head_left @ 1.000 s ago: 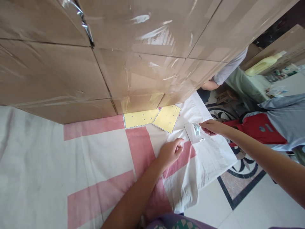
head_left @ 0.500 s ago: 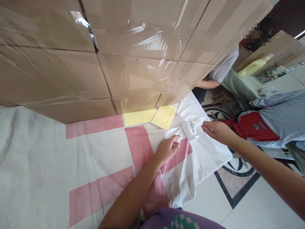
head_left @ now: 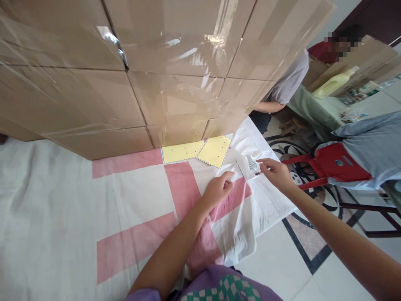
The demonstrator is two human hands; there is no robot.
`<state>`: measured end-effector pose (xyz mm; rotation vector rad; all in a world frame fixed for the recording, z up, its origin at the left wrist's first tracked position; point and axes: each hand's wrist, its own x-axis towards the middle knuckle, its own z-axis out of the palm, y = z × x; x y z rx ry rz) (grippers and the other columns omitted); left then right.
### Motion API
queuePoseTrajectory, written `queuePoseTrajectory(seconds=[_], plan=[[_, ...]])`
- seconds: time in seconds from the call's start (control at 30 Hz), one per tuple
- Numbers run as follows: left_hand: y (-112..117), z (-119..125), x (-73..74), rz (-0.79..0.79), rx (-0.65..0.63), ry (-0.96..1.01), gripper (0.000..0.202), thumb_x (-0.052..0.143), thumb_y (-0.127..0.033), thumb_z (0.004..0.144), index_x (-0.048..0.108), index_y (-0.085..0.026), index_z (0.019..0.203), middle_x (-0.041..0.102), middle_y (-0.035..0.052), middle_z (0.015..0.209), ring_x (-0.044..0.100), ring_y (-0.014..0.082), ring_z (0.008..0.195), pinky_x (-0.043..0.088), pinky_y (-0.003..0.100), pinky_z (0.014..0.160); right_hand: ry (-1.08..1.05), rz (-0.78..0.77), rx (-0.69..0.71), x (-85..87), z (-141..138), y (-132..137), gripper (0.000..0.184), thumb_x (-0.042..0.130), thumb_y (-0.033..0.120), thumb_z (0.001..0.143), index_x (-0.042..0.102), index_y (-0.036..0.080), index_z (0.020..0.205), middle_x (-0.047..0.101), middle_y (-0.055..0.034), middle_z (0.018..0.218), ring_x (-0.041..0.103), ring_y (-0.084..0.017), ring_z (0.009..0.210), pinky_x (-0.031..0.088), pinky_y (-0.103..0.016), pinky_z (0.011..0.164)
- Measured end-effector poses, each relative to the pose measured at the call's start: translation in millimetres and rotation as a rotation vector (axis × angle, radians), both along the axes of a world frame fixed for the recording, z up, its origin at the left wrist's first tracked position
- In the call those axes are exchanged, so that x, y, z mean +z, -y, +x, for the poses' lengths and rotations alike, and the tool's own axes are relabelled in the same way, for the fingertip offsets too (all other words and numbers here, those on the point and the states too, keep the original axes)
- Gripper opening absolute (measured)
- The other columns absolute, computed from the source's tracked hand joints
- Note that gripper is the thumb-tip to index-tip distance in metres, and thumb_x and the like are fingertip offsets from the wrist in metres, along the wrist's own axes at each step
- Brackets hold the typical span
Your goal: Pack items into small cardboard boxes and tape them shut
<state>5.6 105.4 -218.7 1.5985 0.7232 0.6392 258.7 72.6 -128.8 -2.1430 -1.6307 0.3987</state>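
A small clear plastic packet with a little white and green item inside (head_left: 247, 166) lies on the white and pink cloth (head_left: 131, 196). My right hand (head_left: 273, 171) touches the packet's right edge with its fingertips pinched on it. My left hand (head_left: 218, 189) rests on the cloth just left of the packet, fingers curled loosely with the index finger pointing toward it, holding nothing. Two yellow cards with blue scalloped edges (head_left: 200, 150) lie beyond the hands against the boxes.
A wall of taped cardboard boxes (head_left: 140, 67) stands behind the cloth. The cloth's edge drops to a tiled floor (head_left: 282, 259) at the right. Another person in grey (head_left: 286, 85) sits beyond, near a red chair (head_left: 332, 167) and a yellow jug (head_left: 335, 83).
My right hand drew back from the packet half a second ago and is again on its right edge. The left hand stayed on the cloth. The view shifted slightly.
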Motion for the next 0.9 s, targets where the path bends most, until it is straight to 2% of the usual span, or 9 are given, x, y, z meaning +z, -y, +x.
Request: queuePoseTrajectory(seconds=[0.1,0.17,0.3,0.43,0.57,0.63,0.73,0.83,0.9], plan=[[-2,2,-0.1,0.024,0.022,-0.001,0.040,0.050,-0.028,0.093,0.055,-0.025,0.133,0.067,-0.0026,0.089,0.059,0.0127,0.074,0.045,0.025,0.072,-0.217,0.026,-0.112,-2.5,2,-7,0.022,0.056,0.034,0.082,0.067,0.019,0.070,0.072,-0.0091,0.117,0.062,-0.017,0.069,0.046,-0.030,0.059],[-5,2,2.2,0.014,0.050,-0.015,0.040,0.050,-0.029,0.093,0.055,-0.024,0.132,0.063,-0.0033,0.083,0.056,0.0121,0.069,0.044,0.024,0.069,-0.389,0.060,-0.133,-5.3,4,-13,0.026,0.057,0.036,0.080,0.061,0.018,0.061,0.072,-0.0109,0.114,0.062,-0.017,0.069,0.044,-0.029,0.056],[-14,-13,14.1,-0.021,0.067,-0.113,0.039,0.050,-0.032,0.092,0.056,-0.023,0.130,0.058,-0.0037,0.076,0.055,0.0130,0.067,0.043,0.024,0.064,-0.565,0.186,-0.145,-12.0,4,-20,0.023,0.057,0.036,0.077,0.056,0.020,0.061,0.073,-0.0124,0.088,0.065,-0.021,0.071,0.045,-0.030,0.056],[-17,-48,29.6,-0.003,0.072,-0.364,0.039,0.045,-0.032,0.095,0.054,-0.028,0.132,0.060,-0.0029,0.077,0.057,0.0157,0.068,0.041,0.025,0.061,-0.603,0.312,-0.132,-10.7,-3,-16,0.023,0.055,0.033,0.077,0.051,0.021,0.058,0.070,-0.0095,0.076,0.062,-0.020,0.068,0.046,-0.031,0.057],[-12,-75,37.8,0.133,0.164,-0.706,0.037,0.038,-0.026,0.097,0.054,-0.023,0.130,0.067,0.0046,0.089,0.063,0.0212,0.078,0.041,0.029,0.064,-0.720,0.434,-0.069,0.8,-16,-1,0.024,0.057,0.028,0.078,0.052,0.021,0.055,0.068,-0.0075,0.077,0.060,-0.018,0.066,0.044,-0.031,0.057],[-8,-82,38.5,0.191,0.186,-0.821,0.037,0.033,-0.025,0.099,0.054,-0.022,0.129,0.069,0.0082,0.100,0.065,0.0234,0.086,0.043,0.030,0.067,-0.772,0.463,-0.055,7.6,-25,9,0.026,0.058,0.028,0.079,0.051,0.021,0.055,0.068,-0.0068,0.078,0.059,-0.018,0.065,0.044,-0.031,0.058],[-4,-85,38.3,0.250,0.196,-1.057,0.040,0.027,-0.026,0.101,0.049,-0.023,0.135,0.071,0.0096,0.100,0.067,0.0261,0.087,0.044,0.032,0.068,-0.797,0.494,-0.053,16.1,-36,23,0.029,0.059,0.030,0.082,0.050,0.021,0.056,0.067,-0.0060,0.078,0.059,-0.018,0.065,0.045,-0.033,0.060],[-5,-87,41.5,0.304,0.223,-1.261,0.042,0.033,-0.026,0.099,0.046,-0.022,0.139,0.071,0.0105,0.098,0.067,0.0294,0.085,0.046,0.037,0.071,-0.828,0.543,-0.044,21.2,-43,35,0.031,0.059,0.031,0.083,0.049,0.021,0.055,0.067,-0.0056,0.077,0.059,-0.018,0.066,0.047,-0.034,0.063],[-7,-87,48.6,0.348,0.267,-1.285,0.039,0.043,-0.030,0.097,0.051,-0.019,0.134,0.068,0.0133,0.105,0.066,0.0322,0.092,0.047,0.043,0.078,-0.863,0.573,-0.046,22.8,-47,43,0.032,0.059,0.031,0.083,0.049,0.022,0.054,0.067,-0.0055,0.077,0.059,-0.019,0.065,0.049,-0.035,0.065]])
